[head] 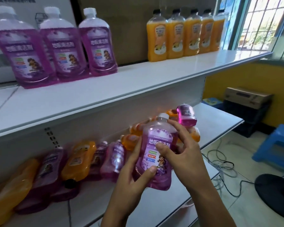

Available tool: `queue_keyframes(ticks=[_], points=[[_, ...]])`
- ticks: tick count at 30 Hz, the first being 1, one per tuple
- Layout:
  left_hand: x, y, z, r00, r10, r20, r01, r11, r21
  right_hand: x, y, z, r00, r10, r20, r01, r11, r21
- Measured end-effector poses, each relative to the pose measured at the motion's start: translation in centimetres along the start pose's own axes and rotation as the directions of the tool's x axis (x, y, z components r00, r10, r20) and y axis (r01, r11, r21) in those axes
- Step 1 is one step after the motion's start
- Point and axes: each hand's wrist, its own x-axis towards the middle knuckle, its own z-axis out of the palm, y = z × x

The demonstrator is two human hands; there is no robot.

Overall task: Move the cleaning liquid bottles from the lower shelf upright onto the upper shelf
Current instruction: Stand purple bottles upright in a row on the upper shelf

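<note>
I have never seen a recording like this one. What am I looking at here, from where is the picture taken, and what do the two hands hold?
There is no machine here. A person wears one camera on the head, so you see the scene looking forward and down, with the person's own arms entering from below.

Both hands hold one purple bottle with a white cap, roughly upright, in front of the lower shelf. The left hand grips its lower part, thumb on the label. The right hand grips it from the other side, its fingers reaching up near the neck.

On the lower shelf, purple and orange bottles lie jumbled on their sides. On the upper shelf, three purple bottles stand upright at the left and a row of orange bottles stands at the right. Cardboard boxes stand behind them.
</note>
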Motion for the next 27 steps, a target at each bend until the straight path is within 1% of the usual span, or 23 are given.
queue_keyframes(ticks=[4,6,8,11,14,16,18,20,22,24,25,27], points=[[3.5,1.0,4.7,0.993,0.106,0.058,-0.110,0.992,0.057,2.1,-1.6,-4.9,0.998,-0.030,-0.060,0.032,0.999,0.033],[5.3,1.6,7.7,0.983,0.147,0.114,-0.153,0.987,0.049,3.0,-3.0,-8.0,0.993,-0.081,-0.089,0.086,0.995,0.051],[6.5,2.2,10.4,0.974,0.167,0.151,-0.174,0.984,0.030,3.8,-4.8,-10.8,0.984,-0.161,-0.079,0.166,0.985,0.056],[8.1,4.0,13.4,0.951,0.272,0.148,-0.282,0.958,0.052,5.2,-7.6,-14.1,0.962,-0.275,-0.001,0.274,0.960,0.048],[9.6,6.6,14.9,0.902,0.420,0.102,-0.431,0.890,0.150,7.2,-10.1,-15.9,0.925,-0.357,0.131,0.353,0.934,0.056],[10.4,8.4,15.1,0.880,0.471,0.060,-0.471,0.853,0.225,8.9,-11.5,-16.3,0.882,-0.400,0.247,0.392,0.916,0.086],[10.9,10.1,14.7,0.851,0.523,0.039,-0.506,0.800,0.323,10.7,-12.8,-15.9,0.818,-0.448,0.360,0.451,0.889,0.082],[11.3,12.1,13.8,0.831,0.556,0.018,-0.509,0.746,0.430,12.5,-14.0,-15.0,0.755,-0.498,0.428,0.511,0.854,0.093],[11.7,14.1,12.7,0.839,0.543,0.006,-0.466,0.714,0.522,13.9,-15.0,-13.8,0.686,-0.550,0.476,0.570,0.813,0.118],[12.2,15.7,11.5,0.846,0.533,0.013,-0.411,0.637,0.652,15.2,-15.6,-12.4,0.614,-0.593,0.521,0.644,0.758,0.103],[12.4,16.3,10.9,0.852,0.523,0.015,-0.388,0.613,0.689,15.8,-15.9,-11.7,0.584,-0.611,0.534,0.684,0.725,0.082],[13.1,16.9,9.7,0.866,0.501,0.003,-0.355,0.609,0.709,17.3,-16.3,-10.3,0.541,-0.628,0.559,0.738,0.673,0.041]])
